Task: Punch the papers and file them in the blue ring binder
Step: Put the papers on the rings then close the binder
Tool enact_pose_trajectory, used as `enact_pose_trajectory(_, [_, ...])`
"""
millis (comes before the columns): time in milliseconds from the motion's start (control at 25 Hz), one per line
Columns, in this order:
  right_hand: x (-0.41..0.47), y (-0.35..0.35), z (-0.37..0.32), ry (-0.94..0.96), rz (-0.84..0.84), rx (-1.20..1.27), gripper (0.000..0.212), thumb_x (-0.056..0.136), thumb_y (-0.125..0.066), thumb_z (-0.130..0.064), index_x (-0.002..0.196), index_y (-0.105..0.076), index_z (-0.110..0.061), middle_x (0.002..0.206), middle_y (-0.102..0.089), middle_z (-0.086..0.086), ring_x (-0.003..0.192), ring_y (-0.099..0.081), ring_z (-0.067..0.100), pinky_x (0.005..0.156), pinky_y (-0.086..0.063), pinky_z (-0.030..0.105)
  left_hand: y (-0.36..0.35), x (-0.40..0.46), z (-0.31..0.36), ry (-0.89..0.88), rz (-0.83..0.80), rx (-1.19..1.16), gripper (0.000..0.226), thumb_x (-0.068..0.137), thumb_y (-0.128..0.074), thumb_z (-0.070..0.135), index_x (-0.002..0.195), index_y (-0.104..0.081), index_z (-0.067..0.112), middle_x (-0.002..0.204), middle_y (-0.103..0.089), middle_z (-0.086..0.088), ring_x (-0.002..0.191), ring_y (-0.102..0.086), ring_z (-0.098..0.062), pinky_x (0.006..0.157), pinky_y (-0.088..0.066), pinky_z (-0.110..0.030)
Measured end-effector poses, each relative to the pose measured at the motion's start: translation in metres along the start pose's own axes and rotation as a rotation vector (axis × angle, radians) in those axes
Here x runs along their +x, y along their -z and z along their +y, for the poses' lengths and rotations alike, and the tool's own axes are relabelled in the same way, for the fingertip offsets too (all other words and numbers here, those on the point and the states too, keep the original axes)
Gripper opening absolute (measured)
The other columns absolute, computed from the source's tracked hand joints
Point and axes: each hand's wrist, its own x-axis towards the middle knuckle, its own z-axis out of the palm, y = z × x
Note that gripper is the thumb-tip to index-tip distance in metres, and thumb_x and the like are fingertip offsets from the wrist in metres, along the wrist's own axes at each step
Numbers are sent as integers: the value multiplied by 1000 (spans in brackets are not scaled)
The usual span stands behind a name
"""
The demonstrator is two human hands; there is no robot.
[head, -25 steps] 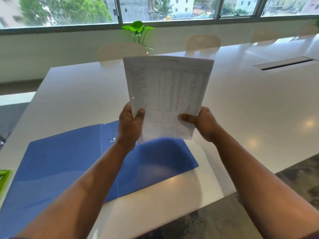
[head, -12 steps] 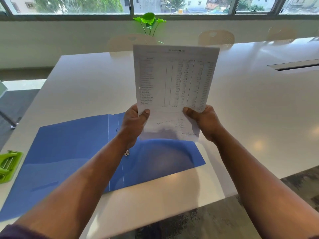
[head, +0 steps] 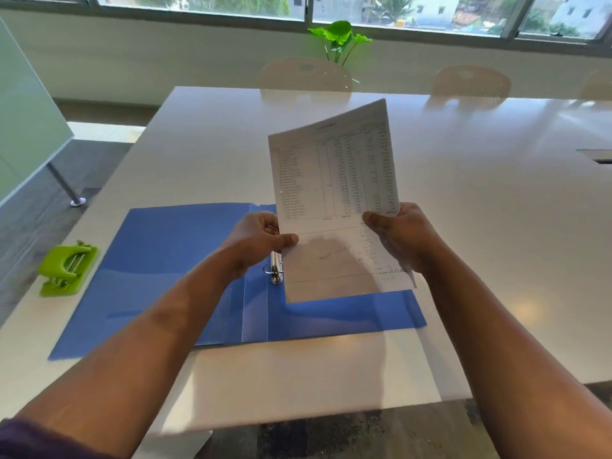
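Note:
I hold the printed papers (head: 334,180) upright above the table, tilted a little to the right. My left hand (head: 256,238) pinches their left edge and my right hand (head: 402,235) grips the right edge. A small punched hole shows near the left margin. Below them the blue ring binder (head: 172,260) lies open flat, its metal rings (head: 275,270) just under my left hand. The papers hide part of the binder's right half.
A green hole punch (head: 68,270) sits on the white table (head: 496,226) left of the binder, near the table's left edge. Chairs (head: 304,74) and a green plant (head: 339,39) stand beyond the far edge. A slot (head: 596,155) is set in the table at right.
The view has dropped and swung left, bringing the green hole punch and binder rings into sight. The papers have come lower and tilted, still held by both hands.

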Motion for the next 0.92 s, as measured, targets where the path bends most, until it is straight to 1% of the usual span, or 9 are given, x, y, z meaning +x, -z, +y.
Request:
enact_pose_trajectory(120, [2, -13, 0, -55, -28, -18, 19, 96, -63, 4, 114, -66, -1, 121, -71, 15, 116, -68, 33, 107, -52, 51, 12, -3, -9, 88, -11, 69, 12, 87, -79, 10, 97, -71, 9, 97, -79, -5, 91, -75, -18, 87, -58, -29])
enact_pose_trajectory(280, [1, -22, -4, -105, -60, -63, 19, 95, -61, 7, 108, -66, -7, 120, -70, 14, 114, -67, 33, 108, -51, 53, 17, -6, -13, 149, -22, 83, 6, 91, -74, 11, 96, -73, 9, 98, -79, -2, 95, -74, -20, 92, -57, -33])
enact_pose_trajectory(360, [1, -22, -8, -134, -61, -92, 20, 95, -61, 7, 107, -65, -8, 116, -71, 12, 107, -69, 29, 105, -53, 51, 19, -7, -11, 156, -21, 89, 6, 93, -73, 12, 97, -73, 8, 95, -78, -2, 88, -73, -18, 85, -58, -29])
enact_pose_trajectory(440, [3, -19, -8, -175, -44, -136, 18, 95, -64, 5, 108, -66, -7, 113, -73, 12, 102, -71, 29, 101, -55, 49, 20, -9, -7, 159, -14, 88, 3, 93, -72, 9, 96, -73, 9, 92, -77, -1, 80, -70, -14, 71, -55, -20])
enact_pose_trajectory(560, [3, -14, -6, -240, -41, -216, 28, 92, -71, -1, 119, -65, -4, 112, -76, 12, 100, -74, 32, 95, -58, 50, 20, -9, -6, 173, 5, 70, 4, 92, -72, 7, 94, -70, 10, 89, -75, -1, 76, -67, -11, 51, -48, -10])
enact_pose_trajectory(680, [2, -12, -4, -259, -42, -216, 31, 91, -71, -1, 121, -64, -3, 113, -74, 12, 99, -73, 32, 88, -59, 47, 20, -7, -7, 197, 3, 62, 6, 92, -73, 7, 96, -69, 9, 92, -76, -4, 76, -67, -11, 47, -45, -9])
enact_pose_trajectory(760, [2, -12, -2, -266, -27, -206, 31, 91, -72, -3, 121, -64, -6, 113, -74, 11, 100, -73, 33, 90, -60, 49, 20, -6, -8, 207, -29, 61, 14, 90, -76, 9, 102, -68, 10, 97, -77, -7, 79, -71, -13, 52, -51, -13])
enact_pose_trajectory(840, [2, -14, -2, -269, -18, -194, 33, 90, -74, -3, 121, -63, -7, 115, -72, 11, 101, -72, 33, 93, -59, 50, 21, -4, -12, 216, -75, 34, 23, 88, -78, 8, 108, -66, 10, 101, -78, -8, 88, -75, -17, 73, -61, -24])
enact_pose_trajectory(920, [1, -16, -4, -264, -19, -185, 33, 90, -73, -1, 121, -63, -7, 114, -71, 10, 99, -71, 30, 87, -60, 45, 23, -2, -14, 226, -119, 16, 28, 87, -77, 6, 111, -63, 11, 103, -79, -8, 95, -76, -21, 89, -61, -36])
